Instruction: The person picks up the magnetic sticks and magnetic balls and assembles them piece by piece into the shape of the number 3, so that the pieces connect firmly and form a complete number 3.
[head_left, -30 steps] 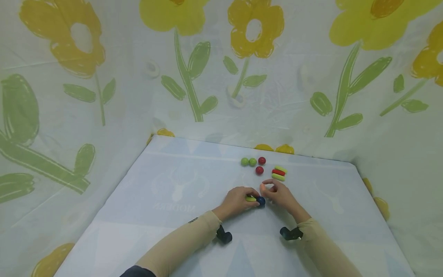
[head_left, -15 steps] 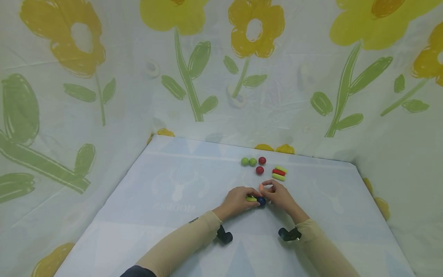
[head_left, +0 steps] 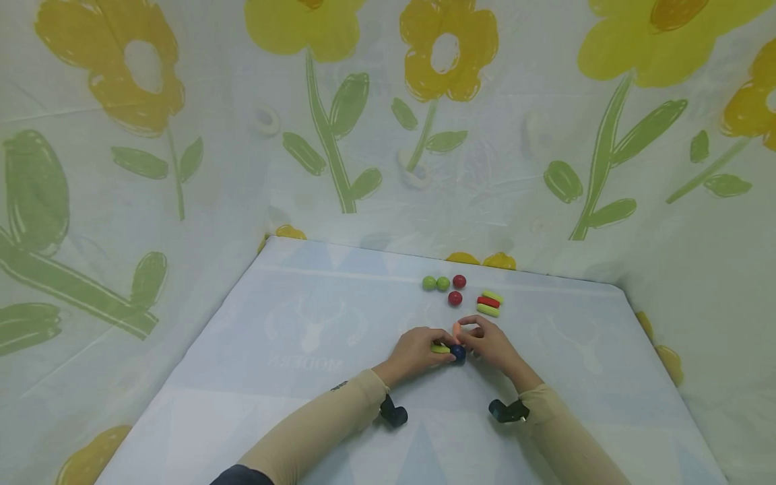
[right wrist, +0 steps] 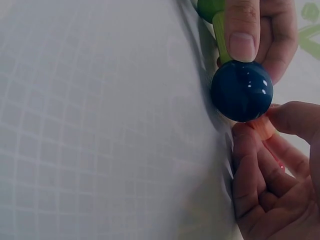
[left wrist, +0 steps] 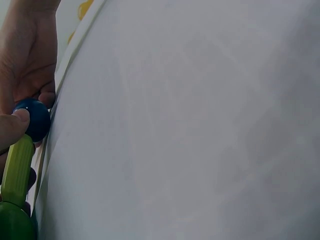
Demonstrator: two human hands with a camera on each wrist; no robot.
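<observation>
My left hand (head_left: 415,350) grips a yellow-green stick (left wrist: 16,170) that joins a blue ball (head_left: 457,353) at one end and a green ball (left wrist: 15,220) at the other. In the right wrist view the left thumb lies along the stick, its tip at the edge of the blue ball. My right hand (head_left: 494,343) pinches an orange stick (head_left: 457,330) between thumb and fingers. One end of it is right at the blue ball, and the fingers partly hide it in the right wrist view.
Beyond the hands on the white table (head_left: 291,310) lie two light green balls (head_left: 436,283) and two red balls (head_left: 455,298). To their right, a red stick (head_left: 488,302) lies between two yellow-green sticks (head_left: 488,310). A flower-printed curtain (head_left: 376,135) hangs behind the table.
My right hand has shifted slightly left, and the orange stick now stands more upright against the blue ball. The left hand has stayed almost still.
</observation>
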